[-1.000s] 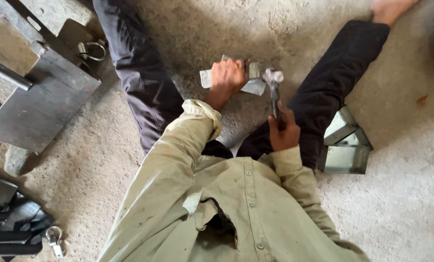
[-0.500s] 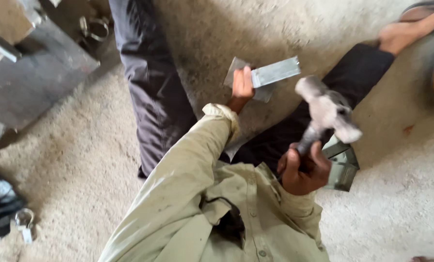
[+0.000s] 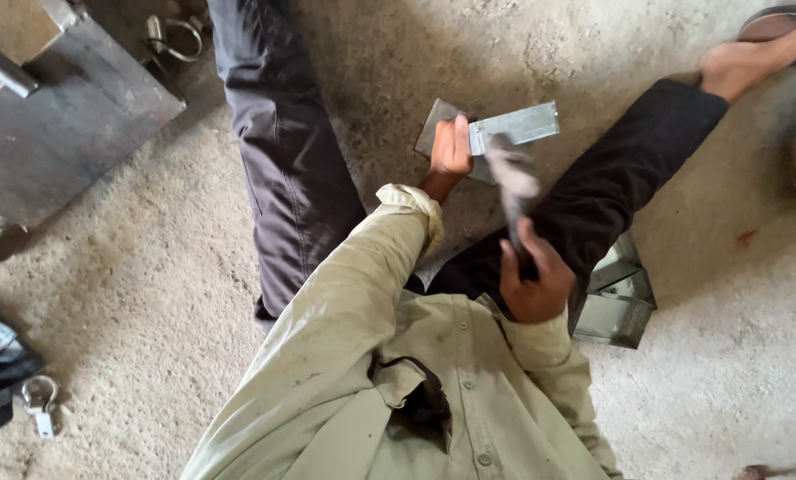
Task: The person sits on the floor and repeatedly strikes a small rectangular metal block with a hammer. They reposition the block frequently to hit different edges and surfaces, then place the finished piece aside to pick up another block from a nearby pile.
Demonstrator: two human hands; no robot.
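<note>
Hammer is coming down now: half a second ago its head was raised off to the right above the thigh, a second ago it sat low beside the workpiece; now the head is a motion-blurred smear just below the metal strip, nearly touching it. So it reads as a repeated strike cycle, mid-downswing. Right hand is fisted tight around the hammer handle, low on the grip. Left hand is clamped on the left end of the strip, fingers wrapped over it, pinning it against the flat grey plate lying on the concrete floor between the legs. Strip has shifted a little against the earlier frames, angled up to the right, long edge facing the blow. Left-hand fingers sit just beside the impact zone, so I judge little margin there. Bent galvanised brackets lie stacked by the right thigh, untouched. Steel slab upper left, shackle lower left, both well apart from the work.
</note>
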